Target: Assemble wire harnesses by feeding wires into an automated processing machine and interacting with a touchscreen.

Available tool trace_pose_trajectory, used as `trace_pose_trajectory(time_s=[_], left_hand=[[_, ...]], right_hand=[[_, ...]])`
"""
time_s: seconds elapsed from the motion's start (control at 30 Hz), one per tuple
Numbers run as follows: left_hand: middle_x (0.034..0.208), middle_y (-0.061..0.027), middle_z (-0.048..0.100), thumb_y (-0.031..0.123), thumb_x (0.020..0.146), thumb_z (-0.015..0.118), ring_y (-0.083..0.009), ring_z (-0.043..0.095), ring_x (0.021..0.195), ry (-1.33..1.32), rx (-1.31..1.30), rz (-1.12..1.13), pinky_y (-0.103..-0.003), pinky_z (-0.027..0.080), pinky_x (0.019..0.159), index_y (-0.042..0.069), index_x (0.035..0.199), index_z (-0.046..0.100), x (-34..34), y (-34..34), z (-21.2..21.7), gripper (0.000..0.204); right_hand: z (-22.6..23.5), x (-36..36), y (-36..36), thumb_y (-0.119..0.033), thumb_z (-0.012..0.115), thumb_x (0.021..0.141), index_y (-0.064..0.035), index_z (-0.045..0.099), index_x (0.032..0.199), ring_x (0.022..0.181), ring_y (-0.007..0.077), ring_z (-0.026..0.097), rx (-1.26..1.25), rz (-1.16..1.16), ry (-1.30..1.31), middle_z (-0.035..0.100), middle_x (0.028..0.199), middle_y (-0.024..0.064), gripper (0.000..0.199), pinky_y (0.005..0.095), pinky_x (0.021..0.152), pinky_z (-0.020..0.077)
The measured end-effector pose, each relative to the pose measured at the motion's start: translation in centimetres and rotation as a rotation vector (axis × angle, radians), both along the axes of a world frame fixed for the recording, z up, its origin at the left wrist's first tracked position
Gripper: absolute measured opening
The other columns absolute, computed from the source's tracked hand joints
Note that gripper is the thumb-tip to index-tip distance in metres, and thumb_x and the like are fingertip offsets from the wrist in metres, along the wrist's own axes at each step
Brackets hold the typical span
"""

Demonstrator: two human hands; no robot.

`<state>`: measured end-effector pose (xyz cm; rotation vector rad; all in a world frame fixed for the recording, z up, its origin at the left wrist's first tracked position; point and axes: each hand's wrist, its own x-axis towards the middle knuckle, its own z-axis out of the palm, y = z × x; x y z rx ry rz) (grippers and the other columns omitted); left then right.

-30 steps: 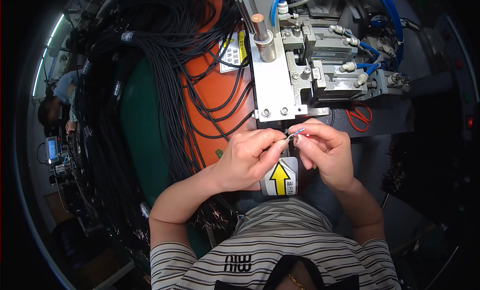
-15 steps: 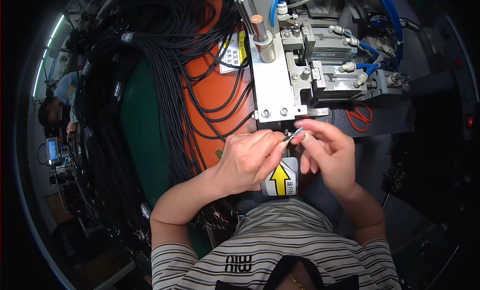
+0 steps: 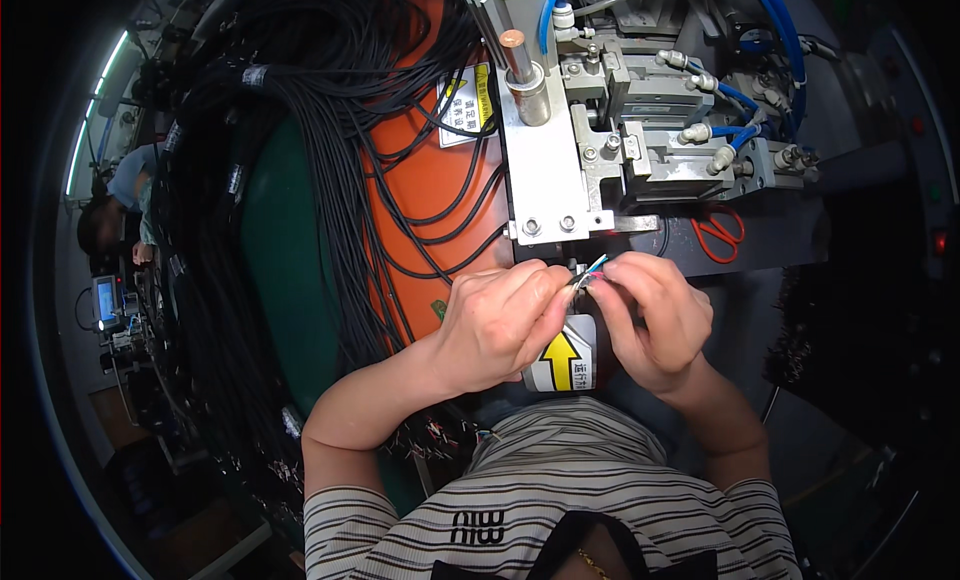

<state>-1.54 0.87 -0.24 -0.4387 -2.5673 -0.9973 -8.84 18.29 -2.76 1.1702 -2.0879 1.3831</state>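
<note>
Head view: left hand [image 3: 495, 325] and right hand [image 3: 650, 320] raised together just below the metal machine block [image 3: 545, 170], fingertips of both pinching the cable end [image 3: 590, 270] with thin coloured wires fanned out. White label with yellow arrow [image 3: 563, 360] under the hands. Yellow-and-white warning sticker [image 3: 462, 105] on orange panel [image 3: 420, 180]. Red scissors [image 3: 718, 238] right of the hands.

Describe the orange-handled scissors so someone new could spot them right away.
Start at the grey metal machine with blue hoses at the top of the view. Just below its right half, on the dark ledge, lie the scissors, up and to the right of the right hand. Their orange loop handles are the only small orange thing on that side; the big orange panel lies left under black cables.
</note>
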Motion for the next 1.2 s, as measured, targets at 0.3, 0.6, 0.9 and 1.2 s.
trace_pose_trajectory(time_s=[0.3,0.6,0.9,1.2], left_hand=[[0.076,-0.0058,0.063,0.006,0.092,0.06,-0.0149,0.059,0.06,-0.333,0.422,-0.089,-0.029,0.047,0.055,0.0,0.099,0.063,0.0,-1.0,-0.3,0.009],[0.08,-0.0019,0.064,0.011,0.098,0.055,-0.0077,0.056,0.066,-0.595,0.677,-0.172,-0.024,0.045,0.06,0.001,0.099,0.064,-0.1,-1.7,0.2,0.013],[0.06,-0.0067,0.057,0.003,0.084,0.066,-0.0198,0.055,0.046,-0.263,0.212,0.01,-0.031,0.044,0.045,0.0,0.088,0.063,0.4,0.4,0.3,0.006],[0.08,-0.0102,0.061,-0.003,0.076,0.071,-0.0226,0.062,0.062,-0.024,-0.124,0.04,-0.032,0.05,0.052,-0.002,0.103,0.065,0.5,-0.1,-0.2,0.028]], right_hand=[[0.6,-0.2,0.8,0.004,0.064,0.089,0.0055,0.065,0.096,0.055,0.0088,0.059,-0.286,0.446,-1.188,0.067,0.086,0.0107,0.008,0.0188,0.045,0.0408],[1.1,-0.6,0.4,0.007,0.06,0.091,0.0053,0.066,0.1,0.056,0.0089,0.061,-0.263,0.458,-1.004,0.066,0.094,0.0128,0.011,0.0167,0.046,0.0417],[1.2,-1.3,0.7,0.005,0.065,0.085,0.0053,0.065,0.091,0.056,0.005,0.059,0.084,0.295,-0.613,0.064,0.081,0.0065,0.006,0.0184,0.046,0.041],[1.2,-1.1,0.6,0.002,0.067,0.079,0.0013,0.063,0.082,0.05,0.0177,0.059,0.377,0.136,-0.263,0.059,0.071,0.0079,0.005,0.0286,0.046,0.0439]])
